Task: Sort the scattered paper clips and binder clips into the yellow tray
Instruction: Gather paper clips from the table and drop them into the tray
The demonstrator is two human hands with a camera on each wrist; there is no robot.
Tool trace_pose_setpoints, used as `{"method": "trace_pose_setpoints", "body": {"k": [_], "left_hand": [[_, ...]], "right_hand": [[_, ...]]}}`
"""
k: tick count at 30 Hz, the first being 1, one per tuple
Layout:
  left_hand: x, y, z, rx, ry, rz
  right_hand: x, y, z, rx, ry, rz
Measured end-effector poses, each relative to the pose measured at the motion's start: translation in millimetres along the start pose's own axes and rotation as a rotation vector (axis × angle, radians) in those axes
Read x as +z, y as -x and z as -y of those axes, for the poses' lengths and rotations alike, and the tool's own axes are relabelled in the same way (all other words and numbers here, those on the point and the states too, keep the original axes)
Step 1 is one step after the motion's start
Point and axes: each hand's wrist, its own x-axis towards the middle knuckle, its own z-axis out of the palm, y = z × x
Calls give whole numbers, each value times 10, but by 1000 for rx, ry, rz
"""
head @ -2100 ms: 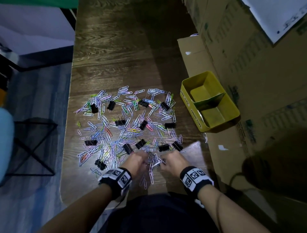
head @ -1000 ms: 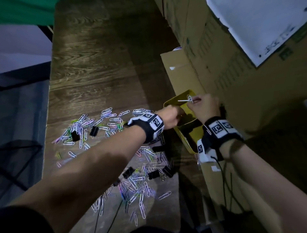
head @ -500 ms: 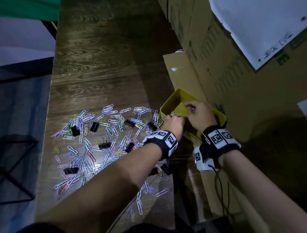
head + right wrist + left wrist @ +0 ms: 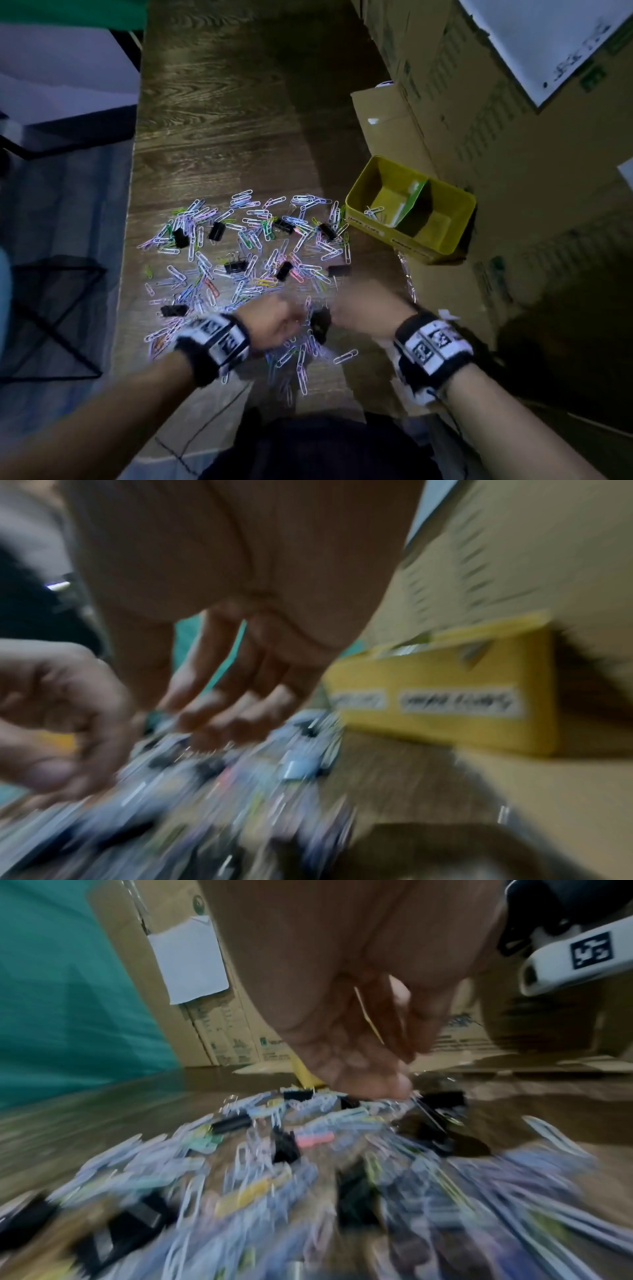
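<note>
Both hands are back over the near edge of the pile – the left hand (image 4: 274, 320) with fingers bunched downward, the right hand (image 4: 366, 313) with fingers loosely spread; whether either has pinched a clip yet I cannot tell through the blur. Half a second ago they were at the tray (image 4: 459, 219), whose near compartment now holds a few paper clips (image 4: 375, 211) – one delivery done, most clips (image 4: 253, 246) remaining. Both wrist views are smeared.

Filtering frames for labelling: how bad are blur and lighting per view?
Head: dim, clips and tray sharp, both hands smeared. Left wrist: left hand fairly sharp, near clips streaked. Right wrist: blurred throughout, right hand soft, tray labels unreadable.
</note>
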Motion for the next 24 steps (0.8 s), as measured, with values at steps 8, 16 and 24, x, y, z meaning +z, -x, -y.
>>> {"method": "trace_pose_setpoints", "body": {"k": [8,16,24], "left_hand": [[1117,555,-40,-211,103,238],[1259,518,18,-528,34,-296],[1327,290,-40,-481,91,-339]], "right_hand": [[967,-12,2,95,276,434],[1149,136,72,270,471,95],[1336,10,265,145,521,28]]}}
